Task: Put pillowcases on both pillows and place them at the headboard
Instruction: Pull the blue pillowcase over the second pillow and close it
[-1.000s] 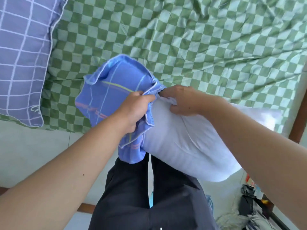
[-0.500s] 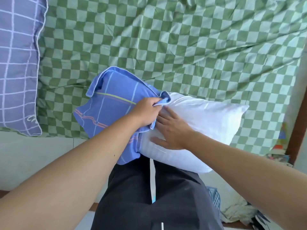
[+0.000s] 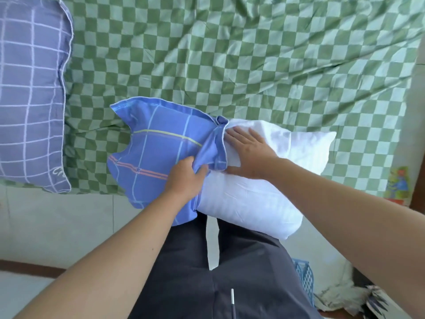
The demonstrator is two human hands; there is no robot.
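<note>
One pillow, the purple-grid pillow (image 3: 30, 93), lies already cased on the bed (image 3: 253, 54). Beside it the white pillow (image 3: 264, 194) is about a third inside the blue pillowcase (image 3: 156, 153). The left hand (image 3: 186, 178) pinches the bunched case opening; the right hand (image 3: 250, 150) presses the pillow with spread fingers. Casing and headboard placement remain.

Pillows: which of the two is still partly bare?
The white pillow under the right hand; the blue pillowcase covers only its left end. The purple grid pillow at far left is fully cased.
</note>
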